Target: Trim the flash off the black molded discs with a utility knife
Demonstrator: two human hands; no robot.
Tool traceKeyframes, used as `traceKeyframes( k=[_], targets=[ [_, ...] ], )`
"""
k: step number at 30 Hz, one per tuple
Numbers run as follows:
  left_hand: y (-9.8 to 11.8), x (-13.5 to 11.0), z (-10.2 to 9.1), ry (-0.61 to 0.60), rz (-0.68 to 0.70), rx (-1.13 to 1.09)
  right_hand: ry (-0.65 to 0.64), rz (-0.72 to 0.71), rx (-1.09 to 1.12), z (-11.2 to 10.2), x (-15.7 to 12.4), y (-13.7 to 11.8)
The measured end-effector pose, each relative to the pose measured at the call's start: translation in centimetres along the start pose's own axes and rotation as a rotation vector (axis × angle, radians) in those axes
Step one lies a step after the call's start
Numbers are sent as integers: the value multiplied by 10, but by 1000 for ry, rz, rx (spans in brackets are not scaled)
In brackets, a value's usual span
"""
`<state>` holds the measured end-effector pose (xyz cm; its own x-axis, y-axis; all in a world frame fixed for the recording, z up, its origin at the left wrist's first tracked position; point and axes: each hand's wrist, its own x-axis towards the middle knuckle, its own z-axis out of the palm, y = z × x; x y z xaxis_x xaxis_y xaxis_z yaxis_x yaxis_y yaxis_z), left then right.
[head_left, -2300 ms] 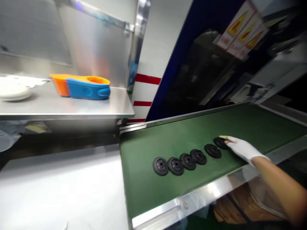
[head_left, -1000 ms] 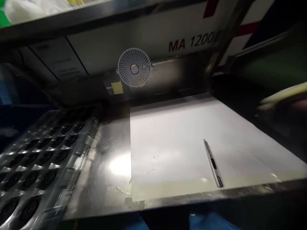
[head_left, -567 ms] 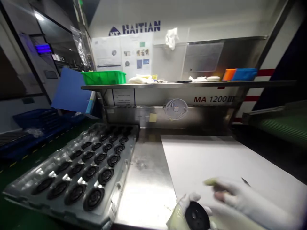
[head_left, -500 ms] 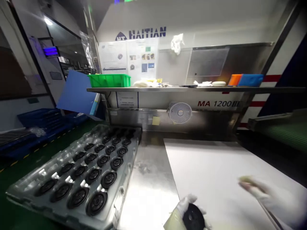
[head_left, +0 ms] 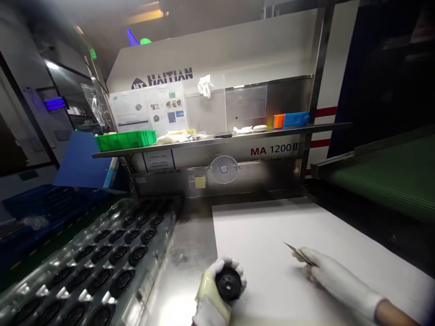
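My left hand, in a white glove with yellowish tape over it, is closed around a round black plastic part. The part's face shows a hub and small holes, and it is held over the near left edge of the white sheet. To the right, my right hand, also gloved in white, grips a slim, pointed metal blade. The blade's tip points up and left, apart from the black part. Its handle is mostly hidden in my fingers.
A clear plastic tray with rows of similar black parts lies at left. Behind the steel table a small fan hangs under a shelf, which bears a green bin. A green conveyor belt runs at right.
The view has swung right and tilted. My right hand has come inward over the sheet, its blade now sharper to see. The black part now shows a different, more detailed face.
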<state>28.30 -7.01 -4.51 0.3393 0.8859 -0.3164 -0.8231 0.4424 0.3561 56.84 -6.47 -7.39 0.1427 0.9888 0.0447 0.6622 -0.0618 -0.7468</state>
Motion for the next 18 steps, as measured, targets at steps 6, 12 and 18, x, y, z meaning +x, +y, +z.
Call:
traceKeyframes(
  k=[6, 12, 18],
  targets=[
    [-28, 36, 39, 74, -67, -81, -72, -240, 281, -2, -22, -32],
    [-64, 34, 46, -3, -8, -13, -174, -146, 452, -17, -56, -30],
    [-79, 6, 36, 108, 28, 22, -102, -231, 216, -16, -95, -28]
  ],
)
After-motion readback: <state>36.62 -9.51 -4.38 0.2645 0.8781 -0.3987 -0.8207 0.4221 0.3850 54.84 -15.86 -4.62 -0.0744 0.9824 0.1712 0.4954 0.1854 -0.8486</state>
